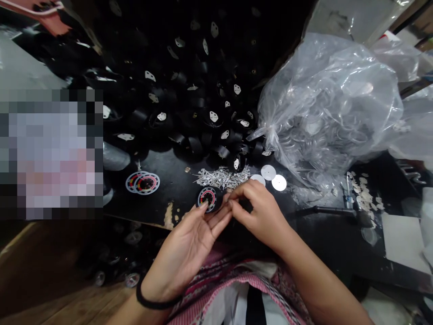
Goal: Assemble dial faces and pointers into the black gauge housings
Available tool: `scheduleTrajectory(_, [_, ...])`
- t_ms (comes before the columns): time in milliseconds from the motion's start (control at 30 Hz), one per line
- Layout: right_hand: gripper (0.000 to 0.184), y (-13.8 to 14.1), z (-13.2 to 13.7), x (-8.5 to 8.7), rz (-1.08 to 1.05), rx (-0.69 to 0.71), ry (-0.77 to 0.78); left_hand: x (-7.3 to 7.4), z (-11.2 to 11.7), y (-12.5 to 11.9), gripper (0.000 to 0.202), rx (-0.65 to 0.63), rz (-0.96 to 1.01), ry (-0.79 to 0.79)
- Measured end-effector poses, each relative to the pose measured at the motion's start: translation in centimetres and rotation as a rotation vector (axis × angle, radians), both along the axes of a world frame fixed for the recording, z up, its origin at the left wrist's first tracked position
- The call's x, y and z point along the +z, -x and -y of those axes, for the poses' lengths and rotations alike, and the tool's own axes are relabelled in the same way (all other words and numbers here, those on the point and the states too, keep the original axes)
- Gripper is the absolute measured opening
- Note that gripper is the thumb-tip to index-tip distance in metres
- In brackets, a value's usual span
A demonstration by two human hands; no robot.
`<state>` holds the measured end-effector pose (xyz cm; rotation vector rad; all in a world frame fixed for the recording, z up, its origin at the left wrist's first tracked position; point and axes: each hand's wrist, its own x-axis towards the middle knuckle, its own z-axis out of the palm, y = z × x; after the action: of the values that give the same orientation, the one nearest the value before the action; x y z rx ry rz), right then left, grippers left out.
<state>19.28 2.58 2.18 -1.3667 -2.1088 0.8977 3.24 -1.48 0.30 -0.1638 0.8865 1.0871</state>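
Note:
My left hand (199, 230) is palm up and grips a small round gauge (207, 199) with a black case and a printed red, white and yellow dial. Its thumb presses on the dial's near edge. Close by, my right hand (253, 207) has thumb and index finger pinched together over the left fingertips; whatever they hold is too small to make out. Just beyond the gauge lies a pile of thin silvery needle pointers (221, 177). Two loose printed dials (147, 183) overlap on the black table to the left. Several plain white discs (279, 183) lie to the right.
Many black gauge cases (203, 117) with white brackets are heaped at the back. A clear plastic bag (328, 104) of transparent round covers stands at the right. A black screwdriver-like tool (333, 211) and a white card (404, 241) lie right. Finished-looking gauges (131, 280) sit lower left.

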Motion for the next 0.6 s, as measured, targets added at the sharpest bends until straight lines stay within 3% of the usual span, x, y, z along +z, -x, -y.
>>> scheduleTrajectory(133, [0.001,-0.6,0.8,0.2,-0.028,-0.065,0.019,0.1,0.2,-1.1,0.014,0.034,-0.125,-0.075])
scheduleTrajectory(300, [0.012,-0.1,1.1,0.4,0.095,-0.124,0.006,-0.2,1.3,-2.0,0.018,0.086,-0.297,-0.269])
scheduleTrajectory(467, [0.009,-0.5,1.8,0.9,-0.105,-0.149,0.043,-0.4,1.1,-1.9,0.038,0.093,-0.402,-0.325])
scheduleTrajectory(600, [0.006,-0.6,2.3,1.4,-0.172,-0.111,0.058,-0.8,0.7,-2.3,0.041,-0.049,-0.462,-0.257])
